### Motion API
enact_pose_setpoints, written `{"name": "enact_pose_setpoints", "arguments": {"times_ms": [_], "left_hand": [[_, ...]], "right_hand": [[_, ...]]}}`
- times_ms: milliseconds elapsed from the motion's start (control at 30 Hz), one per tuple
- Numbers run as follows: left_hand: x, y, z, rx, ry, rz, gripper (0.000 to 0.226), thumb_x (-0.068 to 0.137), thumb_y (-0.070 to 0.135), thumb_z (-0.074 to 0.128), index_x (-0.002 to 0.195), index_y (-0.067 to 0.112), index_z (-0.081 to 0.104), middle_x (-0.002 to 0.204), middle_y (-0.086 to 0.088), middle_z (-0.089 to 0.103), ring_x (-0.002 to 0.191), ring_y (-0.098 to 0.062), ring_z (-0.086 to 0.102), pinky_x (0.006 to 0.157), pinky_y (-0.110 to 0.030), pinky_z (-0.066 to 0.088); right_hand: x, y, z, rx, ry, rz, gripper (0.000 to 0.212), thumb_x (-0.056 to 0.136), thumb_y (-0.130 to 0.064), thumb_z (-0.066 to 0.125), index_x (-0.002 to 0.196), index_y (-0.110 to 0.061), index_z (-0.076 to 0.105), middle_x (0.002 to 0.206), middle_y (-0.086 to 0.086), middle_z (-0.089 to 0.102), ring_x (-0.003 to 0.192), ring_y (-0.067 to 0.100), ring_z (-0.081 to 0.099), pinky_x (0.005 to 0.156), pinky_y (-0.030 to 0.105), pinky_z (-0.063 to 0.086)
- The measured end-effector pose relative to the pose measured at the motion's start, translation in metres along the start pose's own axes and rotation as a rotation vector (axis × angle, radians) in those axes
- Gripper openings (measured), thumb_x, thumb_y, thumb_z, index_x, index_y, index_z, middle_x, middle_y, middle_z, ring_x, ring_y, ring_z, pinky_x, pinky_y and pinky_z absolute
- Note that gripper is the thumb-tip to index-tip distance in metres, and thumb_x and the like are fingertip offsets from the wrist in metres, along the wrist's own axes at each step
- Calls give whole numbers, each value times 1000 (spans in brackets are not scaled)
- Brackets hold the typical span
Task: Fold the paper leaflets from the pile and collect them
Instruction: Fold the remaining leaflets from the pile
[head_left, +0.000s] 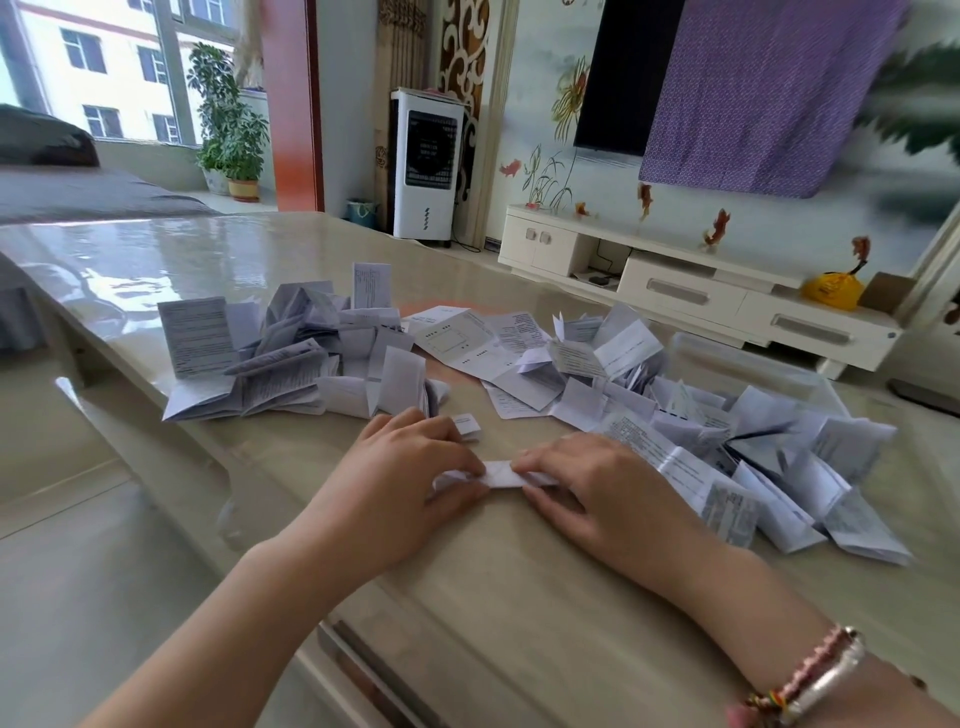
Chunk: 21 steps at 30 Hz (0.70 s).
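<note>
Leaflet (501, 475) pinched flat by both hands near table edge (363, 597).

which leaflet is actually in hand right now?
The narrow folded leaflet at the table's near edge, pinched by left hand and right hand. All others lie untouched in heaps.

No writing can be read. The leaflets (200, 338) on the bench (156, 249) carry blocks of fine print too small and blurred to make out. The panel markings on the white air cooler (427, 166) are equally illegible.
</note>
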<state>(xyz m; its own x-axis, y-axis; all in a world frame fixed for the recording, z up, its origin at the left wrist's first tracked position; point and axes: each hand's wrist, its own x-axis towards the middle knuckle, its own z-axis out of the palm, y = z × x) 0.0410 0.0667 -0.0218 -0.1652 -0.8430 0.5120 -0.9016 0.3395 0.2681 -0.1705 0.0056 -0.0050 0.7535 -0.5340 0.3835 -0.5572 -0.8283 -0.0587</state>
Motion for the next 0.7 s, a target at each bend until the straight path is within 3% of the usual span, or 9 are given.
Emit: {"name": "enact_pose_setpoints", "arguments": {"times_ms": [133,233,300,367,500,700], "left_hand": [[1,2,-2,28,124,17,31,86,50,45,86,36,73,86,17,61,80,-15,54,72,-31,45],[2,5,-4,34,266,-43,19,83,40,61,91,28,74,91,11,52,84,-14,45,74,-29,42],[3,8,-5,-86,308,-113,16,82,30,72,97,27,72,86,16,47,75,-5,46,69,-24,42],[4,13,-4,-257,279,-163,24,80,32,74,103,30,70,84,19,53,72,-3,55,67,-25,49],[5,20,0,-448,161,-215,35,75,46,74,109,37,67,97,20,61,84,-2,64,80,-33,55],[6,30,-4,-596,172,-259,15,78,20,77,86,32,73,83,18,72,79,2,68,80,-28,55]], "right_hand": [[1,-2,0,-11,71,-15,25,81,-19,50,95,-21,70,85,-7,69,82,16,64,76,33,52],[0,-6,-2,191,135,100,14,82,-20,59,88,-24,70,76,-15,64,75,4,59,73,23,47],[-1,-7,-4,351,168,190,10,85,-19,65,84,-27,70,71,-17,63,73,3,58,68,16,45],[-1,-8,-6,467,179,258,12,86,-16,68,83,-27,70,73,-15,64,71,3,57,66,13,43],[0,-11,-8,594,142,287,10,89,-14,66,92,-22,73,79,-12,67,77,2,58,70,15,42],[1,-14,-6,634,88,253,11,90,-16,65,94,-25,69,90,-11,67,85,7,59,74,29,43]]}}
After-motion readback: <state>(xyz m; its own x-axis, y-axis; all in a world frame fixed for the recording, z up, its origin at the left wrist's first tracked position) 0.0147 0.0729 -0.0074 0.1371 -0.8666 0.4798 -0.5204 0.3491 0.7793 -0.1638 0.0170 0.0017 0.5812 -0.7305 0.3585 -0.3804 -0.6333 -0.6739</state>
